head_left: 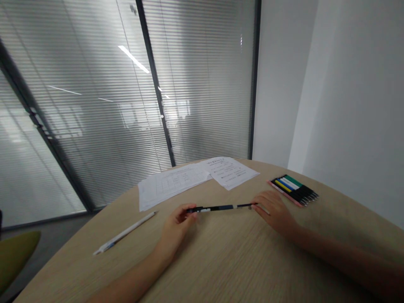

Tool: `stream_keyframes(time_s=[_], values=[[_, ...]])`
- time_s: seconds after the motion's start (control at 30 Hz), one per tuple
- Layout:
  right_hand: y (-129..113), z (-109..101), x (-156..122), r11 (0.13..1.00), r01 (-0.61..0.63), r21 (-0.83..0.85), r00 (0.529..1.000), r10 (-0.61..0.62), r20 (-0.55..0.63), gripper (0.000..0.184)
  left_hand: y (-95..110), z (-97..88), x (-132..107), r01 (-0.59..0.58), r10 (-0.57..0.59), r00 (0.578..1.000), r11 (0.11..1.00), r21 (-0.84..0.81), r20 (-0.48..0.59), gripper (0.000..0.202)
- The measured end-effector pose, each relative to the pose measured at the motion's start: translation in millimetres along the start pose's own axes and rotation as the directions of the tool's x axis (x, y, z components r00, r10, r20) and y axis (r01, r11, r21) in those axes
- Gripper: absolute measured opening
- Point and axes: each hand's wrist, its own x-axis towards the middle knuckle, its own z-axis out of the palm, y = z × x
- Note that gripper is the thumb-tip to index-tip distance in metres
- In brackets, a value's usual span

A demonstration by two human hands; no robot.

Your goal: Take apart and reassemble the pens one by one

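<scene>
- The black pen (221,208) lies level between the two hands, slim and straight, with a pale patch near its left end and a bluish-grey stretch towards its right.
- A thin dark rod (244,205) lines up with it at three o'clock; from here I can't tell whether they join.
- Left hand (177,225), at nine o'clock: thumb and fingers pinched closed on the pen's end.
- Right hand (274,212), at three: fingers bent together, gripping the rod's far end.
- The table (214,256) is pale, grained wood with a curved edge; beyond it, slatted blinds (205,105) at twelve, a plain white wall (356,105) at two.
- Counted: one white pen (126,232) at eight, one pack of coloured pens (292,186) at two, at least two printed sheets (176,185) around eleven to twelve.
</scene>
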Motion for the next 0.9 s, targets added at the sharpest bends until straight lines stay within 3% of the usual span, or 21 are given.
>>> stream_keyframes(time_s=[0.17,0.3,0.4,0.5,0.57,0.63,0.73,0.9], values=[[-8.2,-6.3,1.6,0.991,0.114,0.072,0.993,-0.115,0.002,0.018,1.1,1.8,-6.1,-0.211,0.169,0.963,0.957,0.198,0.210,0.015],[-14.8,-12.2,2.9,0.959,0.265,0.097,0.963,-0.268,0.020,0.017,3.4,1.9,-12.4,-0.400,0.253,0.876,0.856,0.328,0.410,0.024],[-16.9,-13.9,2.8,0.934,0.343,0.100,0.938,-0.345,0.009,0.016,2.1,2.0,-15.0,-0.524,0.280,0.816,0.729,0.441,0.506,0.028],[-14.9,-11.6,0.5,0.926,0.356,0.125,0.933,-0.361,0.017,0.015,0.1,1.9,-16.4,-0.623,0.314,0.760,0.598,0.504,0.569,0.027],[-11.6,-8.7,-1.7,0.949,0.285,0.132,0.956,-0.291,0.026,0.018,-0.4,1.6,-16.9,-0.659,0.334,0.735,0.558,0.505,0.590,0.027],[-8.0,-6.1,-3.0,0.976,0.169,0.136,0.984,-0.174,0.032,0.026,-0.3,0.9,-16.8,-0.657,0.359,0.740,0.565,0.498,0.569,0.026],[-3.9,-4.5,-1.7,0.985,0.042,0.166,0.996,-0.055,0.077,0.034,-0.2,0.1,-15.3,-0.594,0.369,0.793,0.647,0.478,0.485,0.023],[-2.6,-3.9,2.9,0.982,0.032,0.187,0.987,-0.061,0.148,0.034,-1.8,0.0,-11.7,-0.411,0.309,0.902,0.829,0.379,0.302,0.018]])
